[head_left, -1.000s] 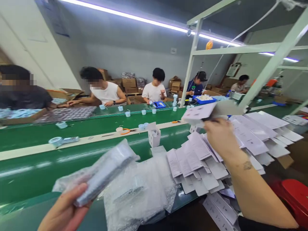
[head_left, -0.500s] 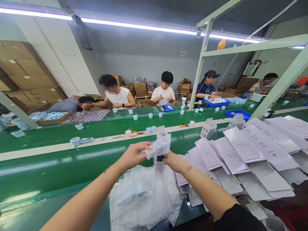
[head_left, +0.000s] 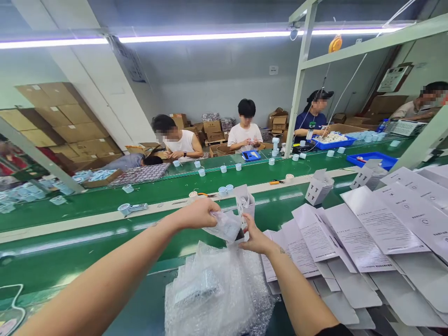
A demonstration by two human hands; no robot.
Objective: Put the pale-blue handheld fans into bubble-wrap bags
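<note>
My left hand (head_left: 200,213) pinches the end of a clear bubble-wrap bag (head_left: 224,225) with something pale inside. At the bag's right end, the fingers of my right hand (head_left: 255,237) close round a small dark and white item (head_left: 240,234), partly hidden by the bag. Just behind them stands an open white box (head_left: 245,201). Below my hands lies a pile of bubble-wrap bags (head_left: 220,298), with a light-blue item (head_left: 199,285) in the upper one.
Flat printed white cartons (head_left: 350,233) overlap at the right. Another open white box (head_left: 319,187) stands beyond them. Light-blue round parts (head_left: 224,169) dot the green belt (head_left: 168,182). Several people work across it, near a blue tray (head_left: 371,160). A metal post (head_left: 299,93) rises at the right.
The bag has tilted, its right end now lower beside my right hand. My right hand has turned, showing its fingers. The white box behind shows more, and the view has shifted left.
</note>
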